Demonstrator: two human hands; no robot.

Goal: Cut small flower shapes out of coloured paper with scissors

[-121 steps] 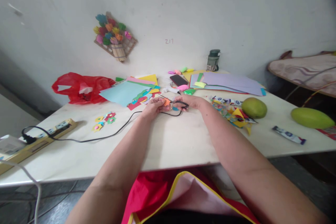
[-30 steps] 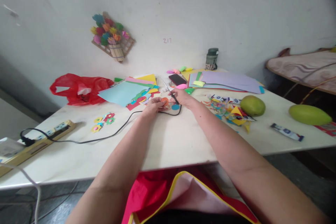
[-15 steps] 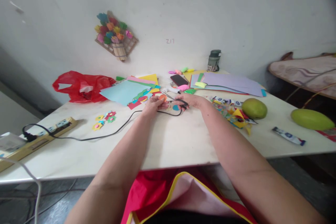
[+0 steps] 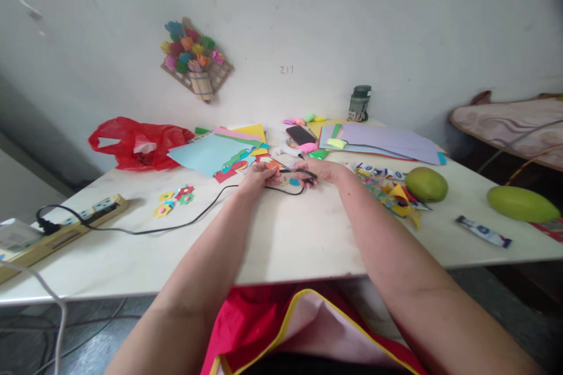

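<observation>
Near the middle of the table, my left hand [image 4: 260, 177] pinches a small orange piece of paper [image 4: 274, 165]. My right hand [image 4: 317, 171] is closed around the black handles of a pair of scissors [image 4: 309, 174], whose blades point left toward the orange piece. A small blue paper piece [image 4: 294, 182] lies just below the scissors. The black cord [image 4: 189, 224] runs across the table beneath both hands. Several paper flowers [image 4: 176, 201] in yellow, red and green lie to the left of my left forearm.
Coloured paper sheets [image 4: 211, 152] and a red plastic bag [image 4: 136, 146] lie at the back left. A glue gun [image 4: 285, 152] and a phone [image 4: 300, 134] are beyond my hands. Paper scraps [image 4: 398, 196], two green fruits [image 4: 426, 184] and a tube [image 4: 482, 231] lie right; a power strip [image 4: 79, 228] left.
The scissor blades look less raised and nearer the orange paper, which has turned slightly in my left fingers. My arms have hardly moved, and the view has shifted a little.
</observation>
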